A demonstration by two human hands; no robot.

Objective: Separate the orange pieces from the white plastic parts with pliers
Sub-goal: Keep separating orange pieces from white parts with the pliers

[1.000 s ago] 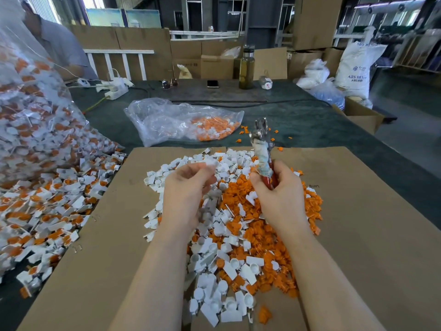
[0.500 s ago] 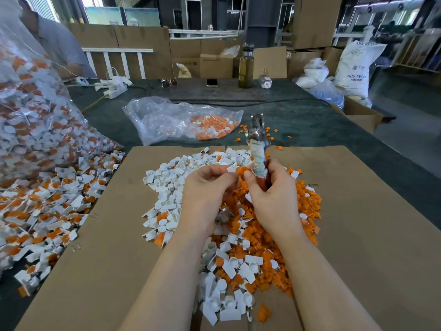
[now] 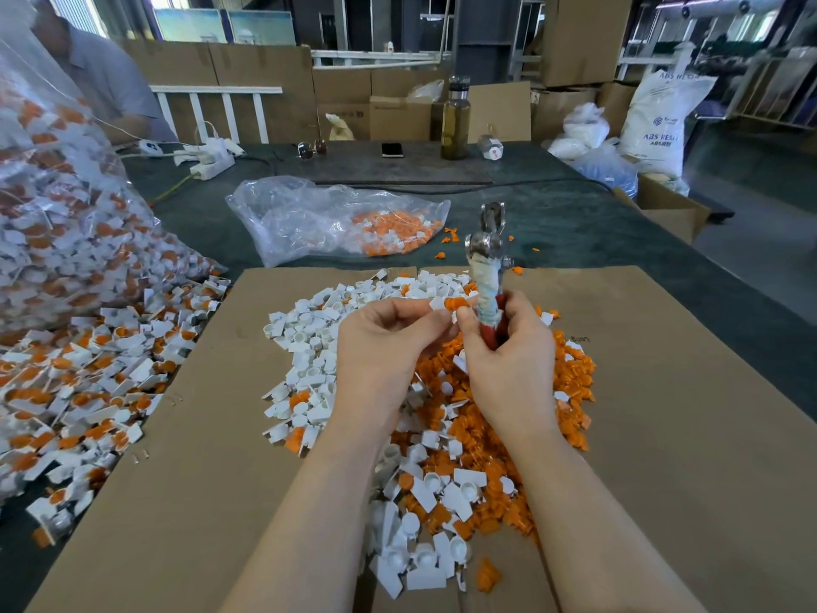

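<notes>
Both hands are raised over the middle of the cardboard sheet (image 3: 663, 435). The right hand (image 3: 508, 365) is clenched around the red handles of the pliers (image 3: 485, 276), which stand nearly upright with the metal head pointing to twelve o'clock; the upper shaft is wrapped in grubby tape. The left hand (image 3: 380, 347) pinches a small white plastic part with an orange piece (image 3: 451, 303) seated in it, held at its fingertips just at nine o'clock of the pliers' shaft, touching the right thumb.

Beneath the hands lies the sorted heap: loose white plastic parts (image 3: 309, 347) spread toward ten o'clock, loose orange pieces (image 3: 570, 373) banked toward three o'clock, the two mixing at six o'clock near the forearms.

At nine o'clock a big clear bag (image 3: 57, 223) spills unsorted white-and-orange parts (image 3: 88, 391) onto the dark table (image 3: 574, 223). At twelve o'clock a smaller plastic bag (image 3: 309, 219) holds orange bits. Further back stand a bottle (image 3: 456, 119), a phone (image 3: 392, 150) and a power strip (image 3: 212, 161).
</notes>
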